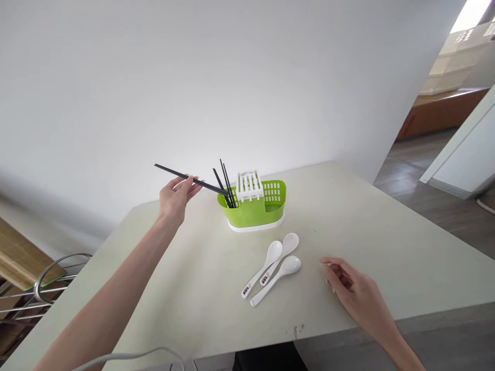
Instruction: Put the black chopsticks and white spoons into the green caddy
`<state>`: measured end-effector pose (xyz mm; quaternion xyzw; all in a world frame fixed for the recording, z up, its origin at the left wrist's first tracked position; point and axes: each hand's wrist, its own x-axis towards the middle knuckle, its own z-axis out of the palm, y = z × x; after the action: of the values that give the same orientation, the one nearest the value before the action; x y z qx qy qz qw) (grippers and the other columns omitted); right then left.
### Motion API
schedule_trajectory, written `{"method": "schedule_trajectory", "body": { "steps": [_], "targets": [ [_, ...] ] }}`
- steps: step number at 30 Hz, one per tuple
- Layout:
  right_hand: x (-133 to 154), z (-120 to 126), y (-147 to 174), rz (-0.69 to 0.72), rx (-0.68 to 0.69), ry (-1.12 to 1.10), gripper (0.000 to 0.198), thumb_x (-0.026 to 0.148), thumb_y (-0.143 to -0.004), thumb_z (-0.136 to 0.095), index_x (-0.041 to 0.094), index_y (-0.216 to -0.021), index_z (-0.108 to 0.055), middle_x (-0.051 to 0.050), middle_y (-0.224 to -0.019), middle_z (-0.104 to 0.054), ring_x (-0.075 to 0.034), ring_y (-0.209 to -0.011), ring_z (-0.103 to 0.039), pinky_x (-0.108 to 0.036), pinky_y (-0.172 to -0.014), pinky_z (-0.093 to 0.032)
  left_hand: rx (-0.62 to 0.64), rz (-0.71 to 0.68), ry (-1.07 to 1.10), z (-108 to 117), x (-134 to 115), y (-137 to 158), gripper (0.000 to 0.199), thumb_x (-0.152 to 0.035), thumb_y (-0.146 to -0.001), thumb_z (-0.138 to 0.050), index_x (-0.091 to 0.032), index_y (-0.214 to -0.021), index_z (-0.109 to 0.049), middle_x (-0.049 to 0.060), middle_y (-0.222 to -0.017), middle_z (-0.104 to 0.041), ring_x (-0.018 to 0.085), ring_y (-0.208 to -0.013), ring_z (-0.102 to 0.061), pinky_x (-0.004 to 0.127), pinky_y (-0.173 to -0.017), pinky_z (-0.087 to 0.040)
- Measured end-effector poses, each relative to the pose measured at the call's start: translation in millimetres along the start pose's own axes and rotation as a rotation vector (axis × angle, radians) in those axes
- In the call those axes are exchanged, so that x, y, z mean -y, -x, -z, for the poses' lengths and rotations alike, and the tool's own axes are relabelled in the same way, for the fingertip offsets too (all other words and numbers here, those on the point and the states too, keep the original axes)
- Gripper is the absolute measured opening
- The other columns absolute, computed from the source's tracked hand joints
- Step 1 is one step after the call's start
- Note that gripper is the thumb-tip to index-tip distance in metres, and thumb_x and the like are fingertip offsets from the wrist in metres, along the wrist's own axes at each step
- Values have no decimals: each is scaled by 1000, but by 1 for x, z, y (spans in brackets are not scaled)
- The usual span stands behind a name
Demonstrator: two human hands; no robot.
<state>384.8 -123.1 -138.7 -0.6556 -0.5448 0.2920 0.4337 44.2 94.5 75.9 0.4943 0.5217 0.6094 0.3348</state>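
Observation:
Raised left of the basket, my left hand (pixel 176 198) is closed on black chopsticks (pixel 174 171); whether it is one or a pair I cannot tell. Their lower right end reaches over the left end of a green cutlery basket (pixel 251 216). Several more black chopsticks (pixel 229 188) stand slanted in that left end. A white slotted rack (pixel 249 185) sits across the middle of the basket. My right hand (pixel 353 288), low by the table's front, is loosely curled with nothing seen in it. To its left lie three white spoons (pixel 286 267), two of them crossing.
The basket has a white base (pixel 257 227) and stands on a pale table (pixel 201 288) against a white wall (pixel 232 82). A grey cable (pixel 131 354) curves over the front left. A metal wire rack (pixel 42 288) stands beyond the table's left edge.

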Motion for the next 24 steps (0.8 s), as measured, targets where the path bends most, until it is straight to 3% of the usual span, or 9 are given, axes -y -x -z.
{"method": "schedule_trajectory", "body": {
  "steps": [7,13,16,20,24],
  "targets": [
    [0,0,-3,10,17,-30,43,60,-103,-48,26,-115,-72,0,-75,-67,-17,-61,-59,-27,-61,-50,34,17,-241,-17,30,-6,32,-28,-82,-84,-16,-102,-63,11,-116,-75,18,-80,-80,38,-91,-66],
    [0,1,-1,-4,30,-27,42,59,-103,-49,26,-117,-71,0,-76,-67,-16,-62,-59,-25,-60,-50,123,-64,-547,-16,48,-6,36,-41,-74,-85,-18,-99,-74,9,-99,-80,25,-98,-76,37,-90,-60],
    [0,1,-1,-12,40,-29,43,61,-103,-49,26,-115,-72,0,-76,-67,-16,-61,-59,-25,-59,-50,152,-76,-638,-18,54,-11,35,-44,-74,-83,-19,-96,-76,8,-93,-80,26,-97,-75,36,-88,-58],
    [-5,0,-1,-26,28,-17,43,63,-100,-51,27,-110,-72,0,-76,-67,-16,-62,-60,-25,-60,-50,121,-122,-785,-23,61,-21,37,-48,-69,-87,-19,-88,-73,11,-103,-79,27,-96,-73,36,-83,-56],
    [-9,-3,-1,-49,24,-4,43,64,-100,-51,28,-110,-72,0,-75,-66,-16,-63,-59,-24,-59,-49,166,-14,-768,-25,67,-27,44,-53,-66,-89,-19,-89,-73,12,-107,-78,28,-96,-72,35,-76,-55]
  ]
}}
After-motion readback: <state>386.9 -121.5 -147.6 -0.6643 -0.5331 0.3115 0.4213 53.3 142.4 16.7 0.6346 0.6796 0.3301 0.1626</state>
